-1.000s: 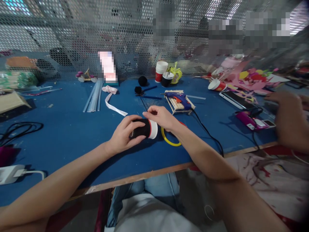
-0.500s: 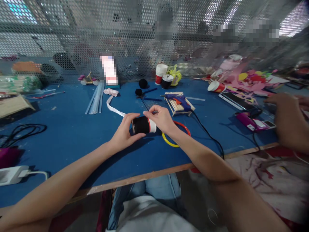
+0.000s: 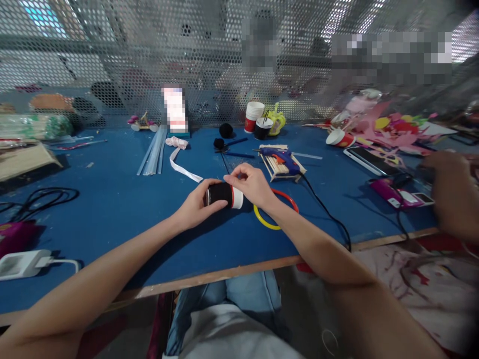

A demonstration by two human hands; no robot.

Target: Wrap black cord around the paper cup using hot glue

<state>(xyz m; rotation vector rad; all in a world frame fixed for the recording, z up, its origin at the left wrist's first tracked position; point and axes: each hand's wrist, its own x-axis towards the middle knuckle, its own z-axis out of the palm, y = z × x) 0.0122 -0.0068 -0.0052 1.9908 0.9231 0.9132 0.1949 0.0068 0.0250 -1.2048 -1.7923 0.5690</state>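
A paper cup (image 3: 236, 198) lies on its side above the table, most of its wall wound with black yarn (image 3: 220, 192). My left hand (image 3: 198, 202) grips it from the left, thumb below and fingers over the top. At the cup's upper right, my right hand (image 3: 251, 185) is closed in a pinch, where a black strand runs up toward a small black ball of yarn (image 3: 219, 143). The fingertips partly hide the strand. Just beyond the left hand ends a white ribbon (image 3: 185, 172). Below my right wrist lies a red and yellow ring (image 3: 266, 223).
A glue gun (image 3: 279, 157) rests on a stick rack, its cord trailing to the table edge. Scissors (image 3: 235, 147), clear glue sticks (image 3: 152, 152), a phone (image 3: 175, 109) and upright cups (image 3: 254, 115) stand farther back. Another person's hand (image 3: 451, 174) is at the right.
The view has shifted slightly, so the table things sit a little farther right. The cup is still held in my left hand, and my right hand stays at its upper side.
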